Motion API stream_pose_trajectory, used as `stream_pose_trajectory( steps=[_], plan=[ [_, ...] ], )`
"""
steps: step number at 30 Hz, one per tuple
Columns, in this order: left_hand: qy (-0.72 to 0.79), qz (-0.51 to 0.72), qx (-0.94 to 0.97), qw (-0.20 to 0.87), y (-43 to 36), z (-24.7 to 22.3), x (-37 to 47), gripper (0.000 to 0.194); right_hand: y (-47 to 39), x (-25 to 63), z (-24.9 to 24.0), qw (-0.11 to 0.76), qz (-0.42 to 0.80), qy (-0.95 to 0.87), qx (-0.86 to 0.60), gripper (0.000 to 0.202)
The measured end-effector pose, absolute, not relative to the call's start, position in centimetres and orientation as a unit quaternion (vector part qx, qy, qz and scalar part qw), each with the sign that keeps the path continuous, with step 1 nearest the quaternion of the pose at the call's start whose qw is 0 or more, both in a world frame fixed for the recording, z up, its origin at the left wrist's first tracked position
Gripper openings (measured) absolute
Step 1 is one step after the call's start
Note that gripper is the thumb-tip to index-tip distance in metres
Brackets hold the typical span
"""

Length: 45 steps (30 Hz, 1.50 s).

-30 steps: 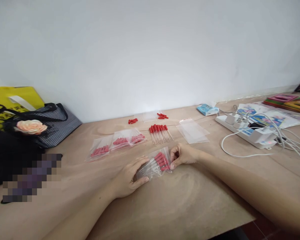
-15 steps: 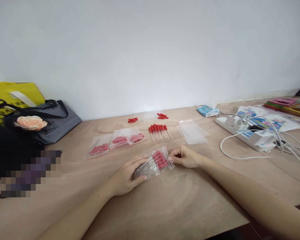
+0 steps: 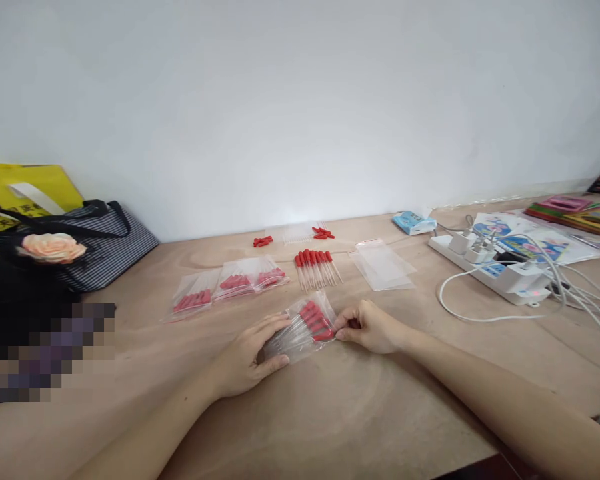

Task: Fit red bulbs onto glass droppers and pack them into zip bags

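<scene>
A clear zip bag [image 3: 291,339] lies on the table with several red-bulbed glass droppers [image 3: 316,321] inside, their bulbs toward its right end. Around the bag's left end is my left hand [image 3: 253,353], fingers along the far side and thumb along the near side, gripping it. My right hand [image 3: 367,327] pinches the bag's right edge between thumb and forefinger, close to the bulbs. Just beyond, a row of loose droppers [image 3: 317,267] with red bulbs rests on the wood. Filled zip bags [image 3: 235,280] overlap to the left, and flat unfilled zip bags [image 3: 384,267] lie to the right.
Near the wall are loose red bulbs [image 3: 263,241] and bare glass tubes [image 3: 297,233]. A white power strip [image 3: 490,270] with trailing cables and a blue packet [image 3: 414,223] occupy the right. A striped bag [image 3: 113,250] and a yellow bag [image 3: 40,180] stand left.
My right fingers have moved slightly left and down along the bag's right edge, which now lies flatter. My left hand keeps its hold. The whole view has shifted a little.
</scene>
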<state>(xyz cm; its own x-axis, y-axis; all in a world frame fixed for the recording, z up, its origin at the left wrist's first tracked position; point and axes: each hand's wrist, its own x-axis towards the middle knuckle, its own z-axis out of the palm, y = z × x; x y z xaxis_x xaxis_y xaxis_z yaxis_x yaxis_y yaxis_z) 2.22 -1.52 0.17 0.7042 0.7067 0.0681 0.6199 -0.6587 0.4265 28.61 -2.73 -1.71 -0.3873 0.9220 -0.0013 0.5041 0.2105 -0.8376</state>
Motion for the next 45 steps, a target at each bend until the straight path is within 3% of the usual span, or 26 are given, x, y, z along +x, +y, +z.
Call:
stream_pose_trajectory(
  steps=[11,18,26,30,33,37,42,45],
  plan=[
    [0.427,0.189,0.839,0.278,-0.5,0.2,1.6,0.056,-2.5,27.6,-2.0,0.389,0.585,-0.548,-0.453,0.024],
    [0.432,0.207,0.809,0.341,-0.6,0.2,3.1,0.056,-2.1,25.7,-2.8,0.461,0.565,-0.481,-0.487,0.035],
    [0.484,0.222,0.707,0.466,0.6,1.3,4.3,0.075,-2.2,25.0,-2.7,0.514,0.643,-0.478,-0.307,0.038],
    [0.406,0.150,0.637,0.637,0.8,2.0,5.3,0.053,-2.3,24.9,-2.8,0.521,0.633,-0.501,-0.276,0.037],
    [0.394,0.160,0.600,0.678,0.4,2.3,5.8,0.037,-2.3,25.0,-3.1,0.513,0.618,-0.519,-0.292,0.037],
    [0.412,0.223,0.601,0.648,0.4,3.4,4.6,0.029,-1.6,26.1,-3.1,0.503,0.519,-0.570,-0.390,0.035],
    [0.509,0.387,0.543,0.545,2.9,6.5,0.0,0.039,0.3,30.5,-1.9,0.498,0.221,-0.660,-0.517,0.017],
    [0.494,0.477,0.586,0.430,5.2,7.9,-2.8,0.041,1.6,34.1,-1.5,0.444,0.048,-0.679,-0.582,0.010]
  ],
)
